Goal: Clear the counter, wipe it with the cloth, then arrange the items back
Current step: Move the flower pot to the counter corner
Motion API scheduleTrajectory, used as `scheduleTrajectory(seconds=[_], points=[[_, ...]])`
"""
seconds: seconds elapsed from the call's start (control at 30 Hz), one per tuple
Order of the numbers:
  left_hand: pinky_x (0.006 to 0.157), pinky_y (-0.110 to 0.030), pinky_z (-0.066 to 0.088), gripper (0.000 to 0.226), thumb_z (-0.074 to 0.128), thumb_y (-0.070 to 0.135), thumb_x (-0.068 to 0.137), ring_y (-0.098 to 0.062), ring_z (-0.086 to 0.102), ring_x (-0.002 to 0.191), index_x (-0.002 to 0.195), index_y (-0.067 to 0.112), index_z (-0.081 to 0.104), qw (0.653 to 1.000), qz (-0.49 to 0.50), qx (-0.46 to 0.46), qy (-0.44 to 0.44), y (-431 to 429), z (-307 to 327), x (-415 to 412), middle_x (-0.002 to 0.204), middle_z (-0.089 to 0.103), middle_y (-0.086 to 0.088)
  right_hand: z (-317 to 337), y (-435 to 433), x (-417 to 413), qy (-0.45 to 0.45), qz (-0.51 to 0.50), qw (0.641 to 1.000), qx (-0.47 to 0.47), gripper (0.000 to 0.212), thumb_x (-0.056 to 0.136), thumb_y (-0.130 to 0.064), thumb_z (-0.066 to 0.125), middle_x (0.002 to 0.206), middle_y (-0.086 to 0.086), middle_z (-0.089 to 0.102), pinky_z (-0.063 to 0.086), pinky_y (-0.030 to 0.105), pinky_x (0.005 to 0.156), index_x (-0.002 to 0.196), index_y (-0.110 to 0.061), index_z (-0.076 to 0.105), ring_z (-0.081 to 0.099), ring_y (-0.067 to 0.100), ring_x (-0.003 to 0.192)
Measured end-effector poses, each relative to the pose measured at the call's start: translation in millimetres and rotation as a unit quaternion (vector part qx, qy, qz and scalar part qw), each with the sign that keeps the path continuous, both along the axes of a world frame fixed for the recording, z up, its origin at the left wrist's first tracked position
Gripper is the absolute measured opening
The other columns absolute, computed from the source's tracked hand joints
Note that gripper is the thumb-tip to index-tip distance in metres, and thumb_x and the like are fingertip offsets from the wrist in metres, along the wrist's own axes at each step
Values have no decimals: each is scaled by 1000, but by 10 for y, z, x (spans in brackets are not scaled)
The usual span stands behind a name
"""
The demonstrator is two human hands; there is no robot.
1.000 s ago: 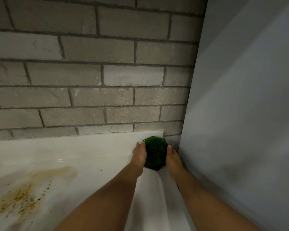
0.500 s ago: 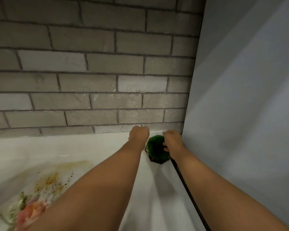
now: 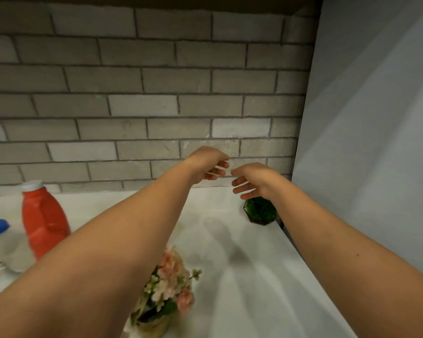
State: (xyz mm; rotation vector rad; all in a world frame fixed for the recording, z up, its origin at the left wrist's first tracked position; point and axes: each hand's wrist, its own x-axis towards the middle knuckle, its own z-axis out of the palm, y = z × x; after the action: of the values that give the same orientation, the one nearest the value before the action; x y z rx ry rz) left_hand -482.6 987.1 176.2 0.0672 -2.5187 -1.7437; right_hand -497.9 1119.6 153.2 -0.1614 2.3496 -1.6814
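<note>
— Both hands have let go of the green planter [image 3: 260, 211] and risen?
— Yes. Now the left hand [image 3: 209, 164] and right hand [image 3: 253, 180] hover empty, fingers [image 3: 239, 181] loosely spread, tips nearly meeting.
— And the planter?
— On the bench [image 3: 242, 264], just below the right fingers, untouched. The flowers [image 3: 169, 289] lie nearer than the fingers; the red bottle [image 3: 44, 220] stands far left.

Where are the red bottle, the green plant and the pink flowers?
red bottle [image 3: 44, 215], head view, middle of its red body.
green plant [image 3: 260, 211], head view, green tuft inside its dark frame.
pink flowers [image 3: 167, 285], head view, middle of the blossoms.
</note>
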Motion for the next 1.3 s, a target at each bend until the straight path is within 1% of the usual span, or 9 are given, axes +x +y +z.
scheduleTrajectory(seconds=[0.17, 0.37, 0.5, 0.6, 0.73, 0.83, 0.93, 1.13, 1.3], points=[[59, -23, 44, 10, 52, 20, 94, -13, 59, 70, 90, 19, 61, 999, -27, 3, 46, -420, 37, 524, 85, 64, 1, 106, -131, 394, 39, 49, 998, 1, 35, 95, -22, 51, 103, 10, 62, 53, 33, 74, 127, -9, 50, 64, 20, 83], [62, -21, 42, 9, 53, 18, 94, -11, 56, 70, 98, 14, 61, 995, 4, 26, 91, -935, -208, 1123, 84, 62, 3, -41, -189, 787, 50, 137, 989, 33, 39, 90, -23, 60, 116, 6, 60, 51, 37, 90, 127, -15, 52, 59, 22, 107], [70, -24, 44, 11, 52, 18, 95, -12, 57, 80, 96, 19, 62, 994, 28, 44, 93, -1291, -456, 1447, 91, 63, 3, -240, -199, 1007, 18, 186, 980, 61, 46, 86, -22, 66, 114, -2, 58, 47, 37, 100, 129, -21, 51, 54, 20, 115], [81, -28, 44, 13, 52, 22, 94, -15, 58, 95, 99, 23, 64, 994, 40, 56, 90, -1484, -641, 1639, 101, 64, 4, -418, -189, 1151, -3, 202, 977, 63, 59, 83, -21, 68, 126, -1, 53, 41, 36, 104, 137, -24, 43, 48, 19, 124], [96, -34, 40, 26, 51, 31, 94, -17, 52, 115, 118, 25, 58, 994, 41, 66, 82, -1606, -920, 1854, 124, 58, 2, -734, -178, 1311, -40, 222, 973, 43, 88, 75, -24, 72, 150, 2, 30, 31, 39, 113, 147, -28, 22, 34, 20, 135], [104, -37, 37, 44, 41, 41, 96, -18, 45, 125, 136, 24, 43, 992, 43, 96, 68, -1629, -1184, 2001, 135, 48, 2, -1053, -178, 1404, -72, 220, 973, 14, 116, 63, -28, 85, 155, 3, 18, 26, 42, 116, 149, -29, 8, 32, 22, 137], [107, -38, 34, 54, 28, 47, 97, -22, 40, 131, 144, 21, 32, 991, 30, 126, 34, -1649, -1526, 2124, 144, 41, 0, -1361, -208, 1484, -99, 229, 968, 0, 136, 44, -39, 91, 155, 3, 19, 25, 40, 116, 150, -27, 7, 33, 23, 137], [104, -35, 34, 47, 33, 28, 101, -24, 36, 136, 146, 20, 27, 979, 17, 200, -26, -1581, -2049, 2278, 151, 31, -4, -1708, -457, 1684, -77, 206, 975, 24, 115, 52, -35, 85, 152, 0, 28, 26, 38, 115, 147, -19, 23, 27, 20, 140], [106, -34, 33, 42, 38, 17, 100, -23, 40, 132, 142, 17, 35, 973, 19, 224, -58, -1464, -2248, 2329, 134, 45, -1, -1881, -653, 1726, -41, 176, 983, 25, 85, 67, -28, 82, 147, 0, 40, 29, 35, 112, 140, -17, 40, 33, 19, 137]])
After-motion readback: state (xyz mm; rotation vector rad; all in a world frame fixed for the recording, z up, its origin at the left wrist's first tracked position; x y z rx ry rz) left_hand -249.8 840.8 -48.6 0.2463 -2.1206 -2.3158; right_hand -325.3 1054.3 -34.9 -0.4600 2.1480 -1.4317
